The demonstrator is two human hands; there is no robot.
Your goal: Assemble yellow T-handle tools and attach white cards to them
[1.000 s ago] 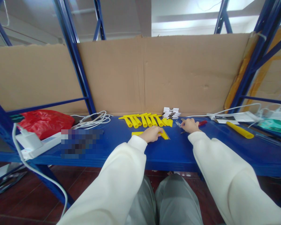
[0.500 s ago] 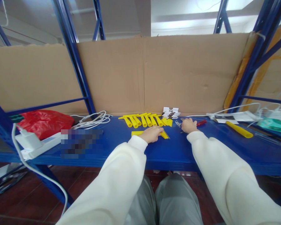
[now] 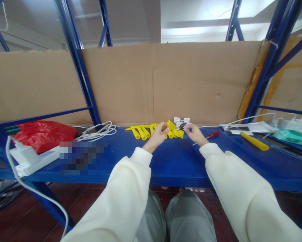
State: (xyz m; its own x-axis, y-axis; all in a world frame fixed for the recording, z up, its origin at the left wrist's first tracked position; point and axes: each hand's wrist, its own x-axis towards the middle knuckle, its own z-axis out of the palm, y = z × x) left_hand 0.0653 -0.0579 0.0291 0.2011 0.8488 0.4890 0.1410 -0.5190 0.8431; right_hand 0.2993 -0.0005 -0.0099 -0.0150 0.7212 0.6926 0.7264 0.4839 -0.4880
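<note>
My left hand (image 3: pixel 159 135) is closed around a yellow scraper-like tool, whose wide head (image 3: pixel 170 125) sticks up past my fingers above the blue shelf. Its handle is mostly hidden by the hand. To the right, my right hand (image 3: pixel 195 133) has its fingertips pinched together; whatever they hold is too small to make out. Between and behind the hands is a stack of small white boxes (image 3: pixel 182 121). Several yellow tools (image 3: pixel 139 131) lie in a row left of my left hand, and yellow pieces (image 3: pixel 178 133) lie between the hands.
A red screwdriver (image 3: pixel 214 134) lies right of my right hand. Farther right is a yellow tube (image 3: pixel 254 141). At left are a red bag (image 3: pixel 43 135), a white power strip (image 3: pixel 43 162) and coiled white cable (image 3: pixel 100 131). Cardboard (image 3: pixel 186 80) stands behind.
My left hand has lifted the yellow tool off the shelf and tilted it upright. My right hand has moved left, toward it, away from the small parts and the screwdriver.
</note>
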